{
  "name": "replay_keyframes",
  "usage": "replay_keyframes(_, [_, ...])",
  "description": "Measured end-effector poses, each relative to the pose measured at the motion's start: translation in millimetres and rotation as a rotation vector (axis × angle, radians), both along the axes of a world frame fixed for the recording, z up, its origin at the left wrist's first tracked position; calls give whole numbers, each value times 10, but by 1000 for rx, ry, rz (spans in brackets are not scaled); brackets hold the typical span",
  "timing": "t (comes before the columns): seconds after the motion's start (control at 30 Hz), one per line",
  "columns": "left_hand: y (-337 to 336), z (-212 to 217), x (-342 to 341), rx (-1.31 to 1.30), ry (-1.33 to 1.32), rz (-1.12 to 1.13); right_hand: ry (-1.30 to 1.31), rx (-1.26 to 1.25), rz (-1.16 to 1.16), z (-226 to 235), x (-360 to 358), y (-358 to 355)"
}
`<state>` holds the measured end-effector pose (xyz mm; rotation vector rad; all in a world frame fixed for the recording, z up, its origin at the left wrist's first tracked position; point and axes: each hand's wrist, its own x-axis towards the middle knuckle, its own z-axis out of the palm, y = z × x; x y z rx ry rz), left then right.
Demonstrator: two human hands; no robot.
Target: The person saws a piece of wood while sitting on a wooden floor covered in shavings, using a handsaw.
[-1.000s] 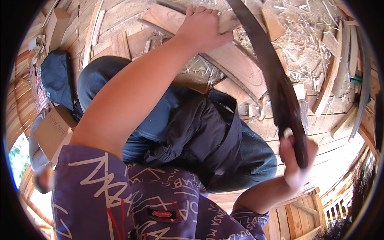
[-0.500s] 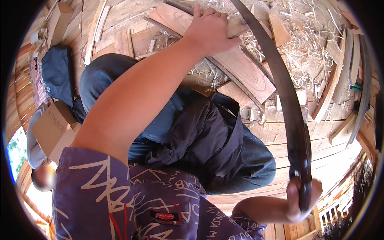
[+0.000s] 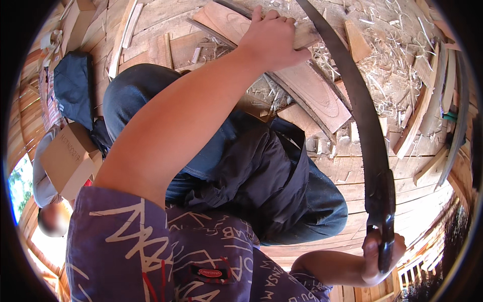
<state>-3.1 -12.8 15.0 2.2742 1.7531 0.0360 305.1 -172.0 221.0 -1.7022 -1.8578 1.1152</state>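
Note:
My right hand (image 3: 383, 258) is closed round the dark handle (image 3: 383, 211) of a handsaw at the lower right. The saw's long dark blade (image 3: 363, 108) runs up to the top edge, its teeth toward the left; its far end is out of view. My left hand (image 3: 275, 40) grips a short piece of wood (image 3: 306, 36) that lies across a flat board (image 3: 316, 95). Close beside that piece passes the blade; whether they touch I cannot tell. Dark narrow strips (image 3: 302, 111) lie along the board's edges.
Wood shavings (image 3: 387, 60) and offcuts (image 3: 356, 43) litter the plank floor. Long slats (image 3: 420, 113) lie at the right. My bent legs (image 3: 322, 206) frame the near side. At the left are a dark bag (image 3: 74, 90), a cardboard box (image 3: 70, 158) and another person (image 3: 46, 166).
The saw and my right hand have come slightly toward me. My left hand keeps its hold on the wood; the whole view has shifted a little.

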Motion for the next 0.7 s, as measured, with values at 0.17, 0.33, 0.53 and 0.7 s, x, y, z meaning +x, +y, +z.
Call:
replay_keyframes(0.17, [2,166,27,-18,22,-19,209,-247,-289,-783,-630,506])
replay_keyframes(0.33, [53,124,-54,-27,41,37,135,-90,43,-202,-267,218])
replay_keyframes(0.53, [62,182,141,-71,44,-42,164,-205,-160,-496,-327,335])
replay_keyframes(0.7, [-8,-267,-25,100,-48,69,182,-255,-148,-470,-509,601])
